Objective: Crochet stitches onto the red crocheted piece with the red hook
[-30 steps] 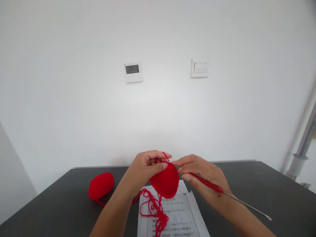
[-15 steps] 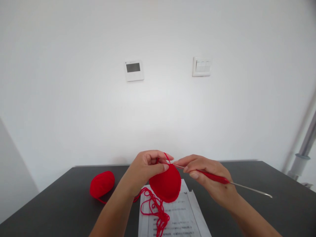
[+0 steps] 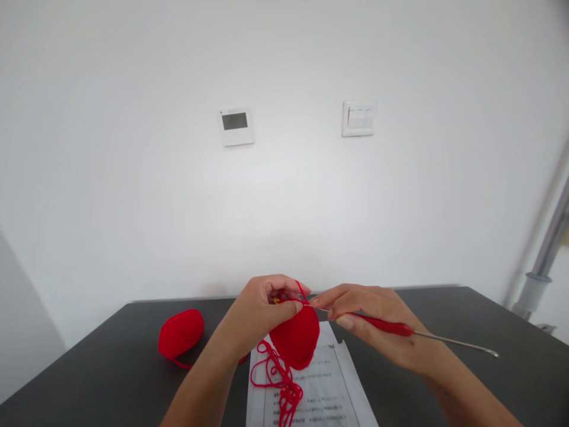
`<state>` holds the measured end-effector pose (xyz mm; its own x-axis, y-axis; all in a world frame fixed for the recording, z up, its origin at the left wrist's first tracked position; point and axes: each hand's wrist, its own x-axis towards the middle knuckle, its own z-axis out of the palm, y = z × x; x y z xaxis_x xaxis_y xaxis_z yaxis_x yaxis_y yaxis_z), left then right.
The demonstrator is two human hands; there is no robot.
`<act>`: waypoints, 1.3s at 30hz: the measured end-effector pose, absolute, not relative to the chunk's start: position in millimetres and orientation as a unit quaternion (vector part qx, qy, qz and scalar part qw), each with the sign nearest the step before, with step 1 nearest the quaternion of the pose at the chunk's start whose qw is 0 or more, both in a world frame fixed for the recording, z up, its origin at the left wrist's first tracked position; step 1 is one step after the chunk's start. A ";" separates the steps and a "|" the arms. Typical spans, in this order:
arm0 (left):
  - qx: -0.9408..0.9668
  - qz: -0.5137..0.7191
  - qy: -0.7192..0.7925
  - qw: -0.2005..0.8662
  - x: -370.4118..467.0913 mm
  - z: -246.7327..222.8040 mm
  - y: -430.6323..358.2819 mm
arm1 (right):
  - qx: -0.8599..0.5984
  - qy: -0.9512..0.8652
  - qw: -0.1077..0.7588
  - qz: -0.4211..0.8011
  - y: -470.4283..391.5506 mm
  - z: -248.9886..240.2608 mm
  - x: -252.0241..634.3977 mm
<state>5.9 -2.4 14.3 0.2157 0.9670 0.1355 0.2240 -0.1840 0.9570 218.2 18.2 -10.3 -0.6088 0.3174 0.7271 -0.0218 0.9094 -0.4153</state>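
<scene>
My left hand (image 3: 262, 311) pinches the upper edge of a red crochet piece (image 3: 296, 339), thumb on the near side. A strand of red yarn runs up over its index finger. A small yellow bit (image 3: 277, 300) shows by the fingers; its kind I cannot make out. My right hand (image 3: 373, 323) is closed around a crochet hook (image 3: 391, 327) with a red grip and metal ends. The hook's working tip meets the piece's top edge beside my left thumb, and its other end points out to the right. Loose red yarn (image 3: 287, 391) hangs tangled below the piece.
A red yarn ball (image 3: 181, 334) rests on the dark table (image 3: 111, 367) at left. Printed sheets (image 3: 329, 385) lie under the hands. Behind the table, the white wall carries a thermostat panel (image 3: 236, 127) and a switch (image 3: 358, 118). A pipe (image 3: 549, 249) stands at right.
The crochet piece has turned and now looks narrower, its top edge a little lower. A yellow bit has come into sight by my left fingers. My right hand with the hook has dipped slightly.
</scene>
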 end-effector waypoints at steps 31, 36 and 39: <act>0.695 0.451 0.464 0.313 6.7 13.5 -7.4 | -0.099 -0.862 0.482 -0.122 32.5 -33.4 197.6; 0.640 0.457 0.411 0.460 6.7 10.3 -0.9 | -0.068 -0.852 0.486 -0.184 32.4 -32.3 195.5; 0.630 0.477 0.412 0.454 9.9 8.8 0.9 | -0.071 -0.835 0.503 -0.213 33.7 -33.4 193.3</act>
<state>9.9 0.9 8.8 0.2057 0.9520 0.2269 0.0854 -0.2484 0.9649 193.3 33.7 -33.4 -0.4832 -0.0951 0.8703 0.3329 0.8994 0.2832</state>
